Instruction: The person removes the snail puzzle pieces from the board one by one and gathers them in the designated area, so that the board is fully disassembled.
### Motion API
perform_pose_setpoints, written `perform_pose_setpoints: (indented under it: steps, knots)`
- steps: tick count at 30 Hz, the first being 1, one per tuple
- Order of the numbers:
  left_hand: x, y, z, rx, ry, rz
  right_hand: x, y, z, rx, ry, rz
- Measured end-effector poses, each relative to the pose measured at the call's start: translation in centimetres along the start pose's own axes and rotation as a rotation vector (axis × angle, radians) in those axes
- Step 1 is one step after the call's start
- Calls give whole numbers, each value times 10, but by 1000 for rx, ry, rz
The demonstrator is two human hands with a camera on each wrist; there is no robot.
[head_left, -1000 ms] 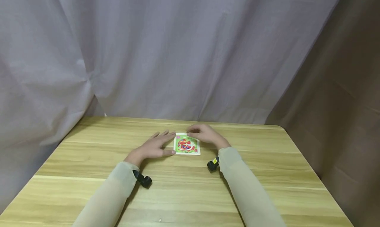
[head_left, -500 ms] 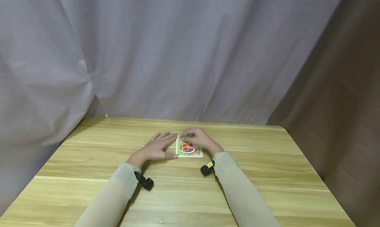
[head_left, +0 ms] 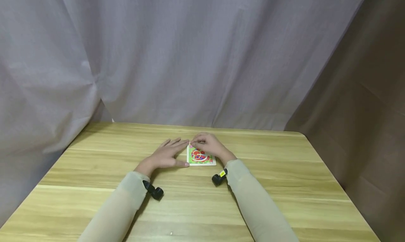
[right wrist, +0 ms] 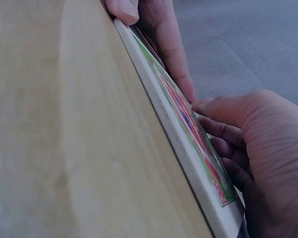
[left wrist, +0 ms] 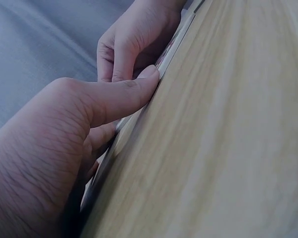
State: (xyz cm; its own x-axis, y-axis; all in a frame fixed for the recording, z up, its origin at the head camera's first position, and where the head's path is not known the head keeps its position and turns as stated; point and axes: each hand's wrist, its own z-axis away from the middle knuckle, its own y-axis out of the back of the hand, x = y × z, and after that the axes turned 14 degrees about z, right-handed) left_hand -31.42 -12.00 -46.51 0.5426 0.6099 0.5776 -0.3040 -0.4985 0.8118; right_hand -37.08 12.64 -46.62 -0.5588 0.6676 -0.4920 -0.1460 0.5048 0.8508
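Head view: the board (head_left: 202,158) lies on the table (head_left: 196,207); your left hand (head_left: 166,156), fingers spread, touches its left edge, probably bracing it; your right hand (head_left: 212,145) bends over its far-left corner, grip unclear.

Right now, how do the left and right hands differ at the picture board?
The left hand is spread, thumb and fingers apart at the picture board's left edge; the right hand is bent, thumb and fingertips close together. The left hand lies mostly beside the board; the right hand arches over it, hiding its far right corner. Shared: both have fingertips near the board's far left corner.
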Motion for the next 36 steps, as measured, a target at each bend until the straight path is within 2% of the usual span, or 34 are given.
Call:
perform_pose_setpoints:
  steps: [7,13,22,36]
  knots:
    - [-2,0,3,-3,15,12,-1,-2,1,13,8,-9]
    - [-5,-2,2,-6,18,13,-2,-1,3,-5,-21,-49]
    - [-3,2,2,-31,44,33,-6,-1,2,-10,-37,-44]
    - [-2,3,3,-20,26,32,-9,0,2,-5,-71,-55]
